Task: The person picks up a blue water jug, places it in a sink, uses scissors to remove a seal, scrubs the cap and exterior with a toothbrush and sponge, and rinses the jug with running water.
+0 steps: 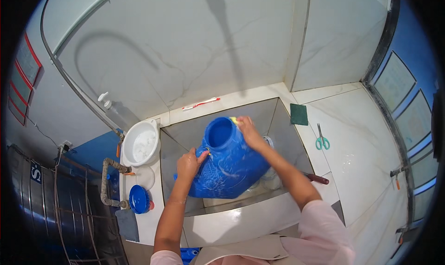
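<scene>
A large blue plastic jug (229, 173), wet and streaked with suds, is tilted over the tiled sink (182, 147) with its wide round mouth upward. My left hand (189, 164) grips it at the left of the neck, thumb up near a small yellow piece. On the other side of the mouth, my right hand (248, 131) presses a yellow sponge (234, 120) against the rim. Most of the sponge is hidden by my fingers. Behind the jug, a clear container (268, 141) partly shows inside the sink.
Along the left ledge stand a pump bottle (120, 108), a white basin (140, 143) with suds and a blue bowl (139, 199). A toothbrush (201, 104) lies behind the sink. Rightward are a green scouring pad (299, 114), scissors (322, 140) and a brown-handled tool (318, 179).
</scene>
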`<control>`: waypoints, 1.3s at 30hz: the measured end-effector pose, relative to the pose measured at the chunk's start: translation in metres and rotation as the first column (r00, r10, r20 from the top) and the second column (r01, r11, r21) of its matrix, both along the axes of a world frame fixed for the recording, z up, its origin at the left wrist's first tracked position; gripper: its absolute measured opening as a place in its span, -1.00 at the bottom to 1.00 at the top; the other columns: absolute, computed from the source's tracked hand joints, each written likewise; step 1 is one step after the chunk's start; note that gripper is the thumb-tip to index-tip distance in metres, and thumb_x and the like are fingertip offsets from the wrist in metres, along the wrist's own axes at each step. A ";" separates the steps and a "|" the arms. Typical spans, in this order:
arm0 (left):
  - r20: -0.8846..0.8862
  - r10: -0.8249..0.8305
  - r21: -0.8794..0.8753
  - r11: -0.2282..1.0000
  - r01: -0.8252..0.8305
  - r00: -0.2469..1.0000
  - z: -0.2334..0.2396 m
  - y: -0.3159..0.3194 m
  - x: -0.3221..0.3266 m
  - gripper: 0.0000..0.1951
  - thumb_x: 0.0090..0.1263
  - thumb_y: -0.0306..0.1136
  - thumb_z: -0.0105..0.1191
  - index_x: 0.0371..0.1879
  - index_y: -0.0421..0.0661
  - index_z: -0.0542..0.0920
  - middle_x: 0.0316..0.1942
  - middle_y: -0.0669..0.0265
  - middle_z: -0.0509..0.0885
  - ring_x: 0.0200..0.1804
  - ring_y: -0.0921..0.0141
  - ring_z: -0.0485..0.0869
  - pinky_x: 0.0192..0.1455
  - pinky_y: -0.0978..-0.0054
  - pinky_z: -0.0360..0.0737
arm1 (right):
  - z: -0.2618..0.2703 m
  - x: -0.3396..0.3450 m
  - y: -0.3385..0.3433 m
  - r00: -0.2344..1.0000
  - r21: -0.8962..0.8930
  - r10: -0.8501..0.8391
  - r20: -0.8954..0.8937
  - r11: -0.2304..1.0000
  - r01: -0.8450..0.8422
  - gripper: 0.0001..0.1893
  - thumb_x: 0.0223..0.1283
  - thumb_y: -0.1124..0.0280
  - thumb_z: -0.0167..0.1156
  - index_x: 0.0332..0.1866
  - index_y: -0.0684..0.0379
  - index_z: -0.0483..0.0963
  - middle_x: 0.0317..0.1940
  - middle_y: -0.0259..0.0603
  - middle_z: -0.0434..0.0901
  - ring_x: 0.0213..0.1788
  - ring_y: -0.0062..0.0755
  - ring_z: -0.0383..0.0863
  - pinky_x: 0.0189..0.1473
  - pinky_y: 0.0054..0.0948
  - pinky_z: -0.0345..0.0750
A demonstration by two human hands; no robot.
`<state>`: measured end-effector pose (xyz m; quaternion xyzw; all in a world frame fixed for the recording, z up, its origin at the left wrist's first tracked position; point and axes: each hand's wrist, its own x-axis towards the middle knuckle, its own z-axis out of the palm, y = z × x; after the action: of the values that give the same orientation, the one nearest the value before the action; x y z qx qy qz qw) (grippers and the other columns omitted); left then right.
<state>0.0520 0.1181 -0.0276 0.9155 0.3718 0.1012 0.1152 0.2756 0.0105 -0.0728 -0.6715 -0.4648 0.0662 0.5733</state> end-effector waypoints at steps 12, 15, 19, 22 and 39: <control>0.207 0.232 -0.337 0.929 -0.154 0.950 -0.015 -0.023 0.005 -0.66 0.16 -0.21 0.06 -0.42 -0.34 0.46 -0.47 -0.14 0.58 -0.35 -0.07 0.58 -0.27 0.11 0.48 | 0.001 -0.057 0.040 0.886 -0.145 -0.206 0.415 0.947 0.288 -0.77 0.05 0.47 -0.07 -0.17 0.28 0.37 -0.14 0.00 0.39 -0.04 -0.02 0.34 -0.02 -0.14 0.26; 0.236 0.289 -0.410 0.895 -0.174 0.928 -0.023 -0.015 -0.018 -0.70 0.10 -0.26 0.05 -0.39 -0.32 0.46 -0.47 -0.09 0.59 -0.34 -0.04 0.59 -0.26 0.13 0.49 | -0.012 -0.118 0.008 0.878 -0.120 0.121 0.463 0.990 -0.073 -0.72 0.06 0.50 -0.12 -0.09 0.25 0.36 -0.12 0.00 0.37 -0.02 0.06 0.31 0.11 -0.09 0.19; 0.220 0.233 -0.449 0.886 -0.114 0.947 -0.007 -0.037 -0.021 -0.71 0.06 -0.29 0.04 -0.32 -0.25 0.49 -0.47 -0.04 0.60 -0.34 -0.01 0.60 -0.23 0.15 0.49 | -0.031 -0.026 0.049 0.975 0.046 -0.213 -0.069 0.975 0.217 -0.76 0.15 0.43 -0.13 -0.14 0.27 0.40 -0.17 0.05 0.43 -0.03 0.03 0.37 0.09 -0.12 0.24; 0.227 0.212 -0.513 0.856 -0.069 0.951 -0.010 -0.036 -0.030 -0.69 0.06 -0.28 0.05 -0.25 -0.20 0.51 -0.43 -0.05 0.61 -0.29 0.00 0.60 -0.18 0.15 0.49 | -0.134 0.036 0.013 0.960 -0.082 -0.206 -0.192 0.978 0.193 -0.70 0.28 0.30 -0.18 -0.12 0.30 0.40 -0.23 0.07 0.49 -0.09 -0.03 0.46 -0.03 -0.17 0.35; 0.303 0.431 -0.630 0.760 -0.161 0.850 -0.061 0.007 -0.062 -0.66 0.06 -0.26 0.10 -0.36 -0.34 0.45 -0.37 -0.17 0.57 -0.22 -0.06 0.57 -0.16 0.14 0.46 | 0.061 -0.206 0.207 0.779 -0.173 0.305 0.547 0.952 -0.252 -0.63 0.03 0.32 0.07 -0.05 0.29 0.37 0.00 0.15 0.38 0.10 0.07 0.33 0.18 -0.08 0.21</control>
<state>-0.0104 0.1247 -0.0887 0.7169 0.4932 0.1993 0.4507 0.0696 0.2175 -0.0115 -0.6095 -0.7047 -0.0317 0.3618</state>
